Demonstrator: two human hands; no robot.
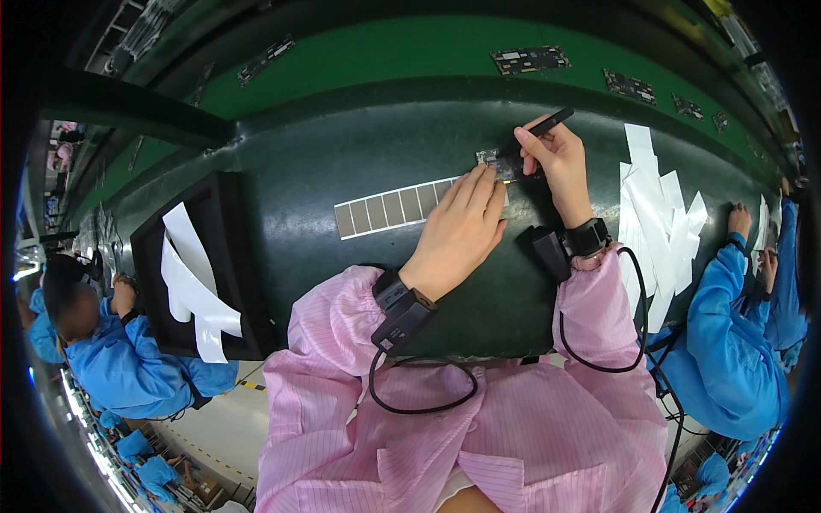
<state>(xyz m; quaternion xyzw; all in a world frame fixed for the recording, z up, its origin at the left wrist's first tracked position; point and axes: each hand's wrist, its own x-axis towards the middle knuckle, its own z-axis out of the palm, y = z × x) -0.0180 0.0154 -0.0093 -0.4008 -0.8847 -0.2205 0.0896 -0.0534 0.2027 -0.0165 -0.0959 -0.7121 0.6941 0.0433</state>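
Note:
My left hand (460, 224) lies with its fingers stretched out, palm down. Its fingertips rest at the near edge of a small dark circuit board (508, 164), over the right end of a strip of grey rectangular stickers (371, 215) on white backing. My right hand (558, 162) is closed around a slim black pen-shaped tool (549, 122), whose upper end points to the far right. The tool's working end is hidden by my fingers and the dark board. Just right of my left fingertips, the board's right part lies below my right fingers.
A black tray (233, 256) with white paper strips (190, 261) stands at the left. White strips (654, 222) are piled at the right. Several circuit boards (530, 60) lie on the green belt (410, 58) beyond the dark table (291, 179). People in blue sit on both sides.

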